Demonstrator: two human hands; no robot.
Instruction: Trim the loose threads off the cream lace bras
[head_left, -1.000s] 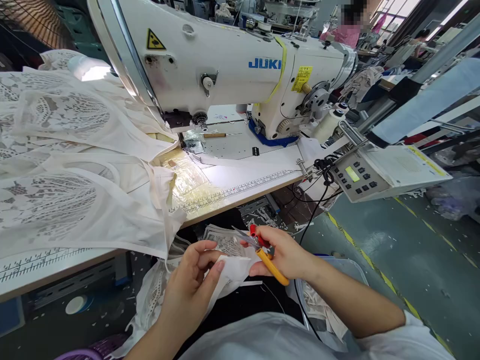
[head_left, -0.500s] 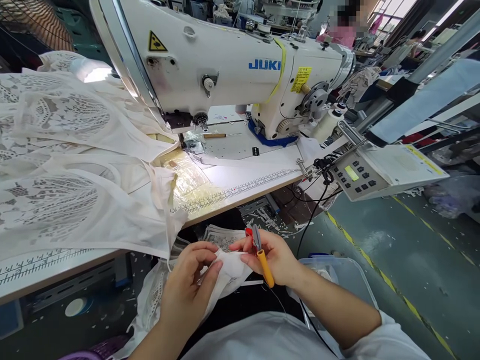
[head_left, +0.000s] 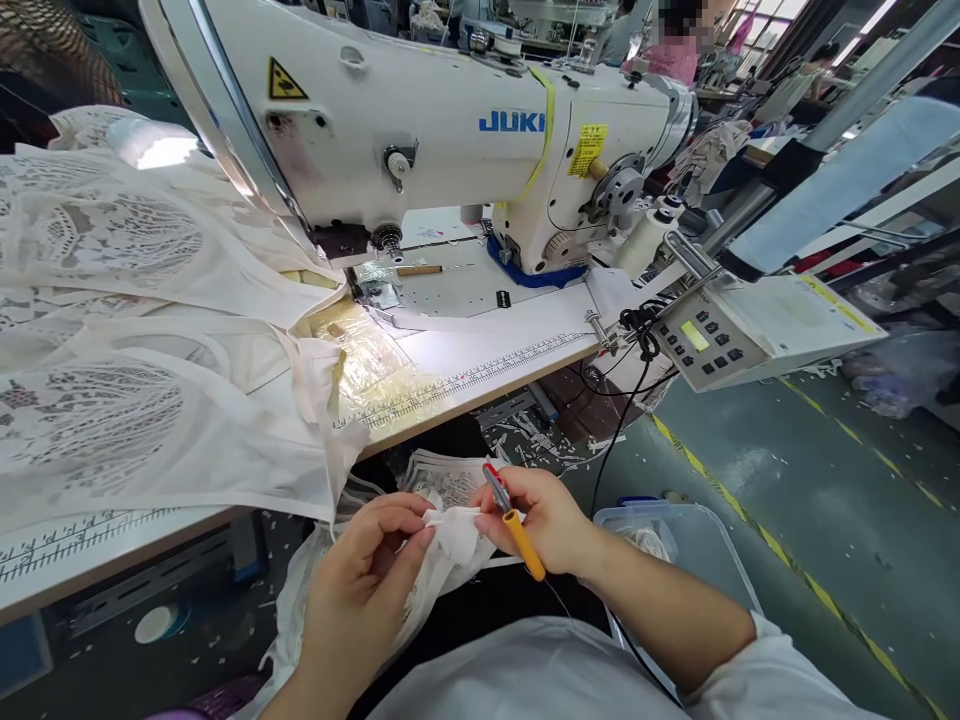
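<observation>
Over the lap, a piece of white fabric (head_left: 457,537) is stretched between both hands. My left hand (head_left: 379,570) pinches its left edge between thumb and fingers. With thumb and fingertips my right hand (head_left: 536,515) grips the other end, and that same hand carries thread snips with an orange handle (head_left: 524,545) and grey blades pointing up and left. White lace fabric (head_left: 300,600) hangs below my left hand. More lace pieces (head_left: 450,478) lie just beyond the hands.
A white sewing machine (head_left: 450,120) stands on the table (head_left: 480,385) ahead. White lace garments (head_left: 150,410) cover the table's left side. A control box (head_left: 705,340) juts out at the right, above a clear plastic bin (head_left: 705,540). A person in pink (head_left: 675,58) is in the background.
The view has shifted slightly. The fabric between my hands is pulled into a straighter edge, and the snips have tilted further to the left in my right hand.
</observation>
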